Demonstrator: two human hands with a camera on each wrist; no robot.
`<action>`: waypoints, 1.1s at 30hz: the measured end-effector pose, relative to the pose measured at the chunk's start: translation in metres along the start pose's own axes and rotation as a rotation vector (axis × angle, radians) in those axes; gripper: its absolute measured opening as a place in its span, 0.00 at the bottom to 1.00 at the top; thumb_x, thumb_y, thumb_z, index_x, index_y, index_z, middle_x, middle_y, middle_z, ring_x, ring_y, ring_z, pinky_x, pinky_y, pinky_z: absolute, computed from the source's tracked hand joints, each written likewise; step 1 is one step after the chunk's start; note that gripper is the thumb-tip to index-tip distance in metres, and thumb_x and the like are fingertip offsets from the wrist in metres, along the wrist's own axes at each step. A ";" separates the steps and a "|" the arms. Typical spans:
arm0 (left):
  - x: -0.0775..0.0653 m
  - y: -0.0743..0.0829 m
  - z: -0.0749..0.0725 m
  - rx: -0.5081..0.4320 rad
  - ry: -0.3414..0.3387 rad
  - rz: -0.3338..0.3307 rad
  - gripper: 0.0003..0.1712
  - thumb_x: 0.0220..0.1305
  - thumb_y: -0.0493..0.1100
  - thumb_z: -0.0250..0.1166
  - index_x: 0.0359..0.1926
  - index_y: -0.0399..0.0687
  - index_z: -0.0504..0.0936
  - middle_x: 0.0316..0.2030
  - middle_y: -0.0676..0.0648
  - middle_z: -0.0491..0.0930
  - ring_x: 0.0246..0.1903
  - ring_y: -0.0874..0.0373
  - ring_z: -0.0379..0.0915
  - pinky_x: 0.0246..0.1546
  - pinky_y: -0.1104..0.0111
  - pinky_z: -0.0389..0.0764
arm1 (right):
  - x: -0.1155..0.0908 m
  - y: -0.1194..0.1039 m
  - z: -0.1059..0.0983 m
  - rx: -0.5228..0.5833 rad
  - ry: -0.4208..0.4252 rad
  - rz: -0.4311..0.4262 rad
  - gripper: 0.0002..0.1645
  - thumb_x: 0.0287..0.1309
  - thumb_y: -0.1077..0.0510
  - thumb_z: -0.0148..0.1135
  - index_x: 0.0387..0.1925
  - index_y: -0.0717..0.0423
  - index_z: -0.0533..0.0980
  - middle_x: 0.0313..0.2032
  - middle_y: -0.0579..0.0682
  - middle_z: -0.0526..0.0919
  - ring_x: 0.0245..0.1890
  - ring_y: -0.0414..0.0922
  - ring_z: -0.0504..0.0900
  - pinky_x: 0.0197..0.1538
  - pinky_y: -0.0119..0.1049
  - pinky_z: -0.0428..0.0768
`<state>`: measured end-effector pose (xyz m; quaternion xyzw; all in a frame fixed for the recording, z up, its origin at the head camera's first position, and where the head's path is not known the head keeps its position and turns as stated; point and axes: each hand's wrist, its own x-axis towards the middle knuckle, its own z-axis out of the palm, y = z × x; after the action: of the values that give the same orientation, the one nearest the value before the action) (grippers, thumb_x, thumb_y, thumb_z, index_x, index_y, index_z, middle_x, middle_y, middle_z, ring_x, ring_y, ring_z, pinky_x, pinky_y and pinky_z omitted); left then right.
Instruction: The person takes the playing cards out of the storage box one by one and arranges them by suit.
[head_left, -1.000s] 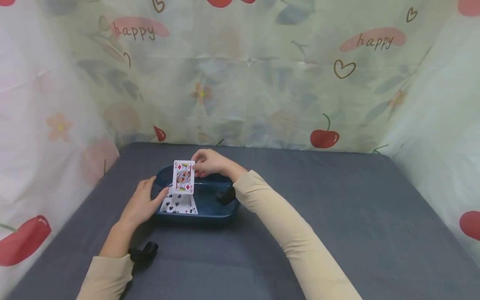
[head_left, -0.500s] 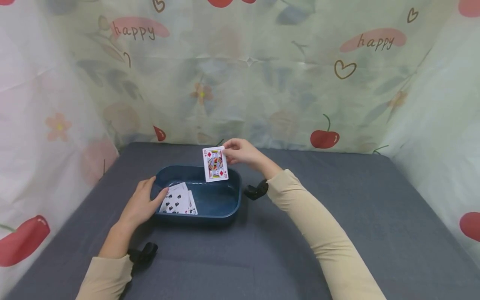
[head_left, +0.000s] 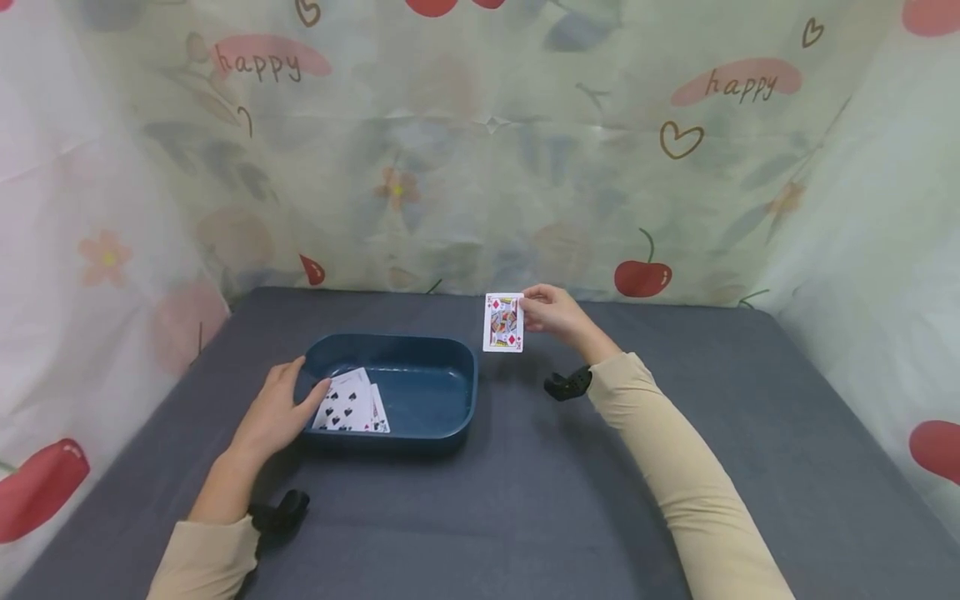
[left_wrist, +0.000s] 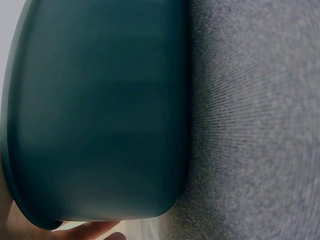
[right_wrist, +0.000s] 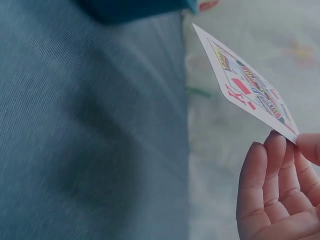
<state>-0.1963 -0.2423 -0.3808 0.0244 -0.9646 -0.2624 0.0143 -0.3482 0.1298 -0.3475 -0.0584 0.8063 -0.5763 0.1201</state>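
1. Right of the blue tray (head_left: 465,392), above the grey table cover (head_left: 570,517), the right hand (head_left: 551,310) holds a single playing card (head_left: 503,322), a king of diamonds, upright and face toward the head camera.
2. Grip: thumb and fingertips (right_wrist: 272,150) pinch the card's right edge. The right wrist view shows the card (right_wrist: 247,85) clamped only at that one edge, the rest cantilevered out in the air. The other fingers look loosely curled under it.
3. Left hand (head_left: 273,412): fingers relaxed against the tray's near-left rim, thumb over the edge next to the cards lying in the tray (head_left: 351,410). Not gripping any card. The left wrist view shows only the tray's outer wall (left_wrist: 100,115) and the cloth.
4. Card location: clear of the tray, just beside its far-right corner, off the table.
5. Handling estimate: very light, thin, and flexes easily. It looks glossy, so probably slippery between dry fingers.
6. Edge pinch works in the air. The card stays flat here with no visible bend.
7. Risk: once flat on the cloth it is likely hard to lift, with no edge to get under. Better to slide it to a rim or bow it up.
8. Tray cards are fanned and overlapping, spade pips visible. Top one should peel off at an exposed corner.
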 end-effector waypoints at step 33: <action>0.000 -0.001 0.000 -0.009 0.003 0.004 0.47 0.67 0.63 0.45 0.70 0.31 0.46 0.67 0.26 0.48 0.65 0.29 0.50 0.62 0.38 0.57 | 0.047 0.072 -0.002 0.049 0.063 0.099 0.23 0.64 0.58 0.52 0.58 0.64 0.69 0.46 0.58 0.80 0.35 0.42 0.81 0.45 0.37 0.83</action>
<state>-0.1966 -0.2433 -0.3811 0.0228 -0.9635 -0.2664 0.0163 -0.3907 0.1448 -0.4211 0.0026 0.7971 -0.5908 0.1245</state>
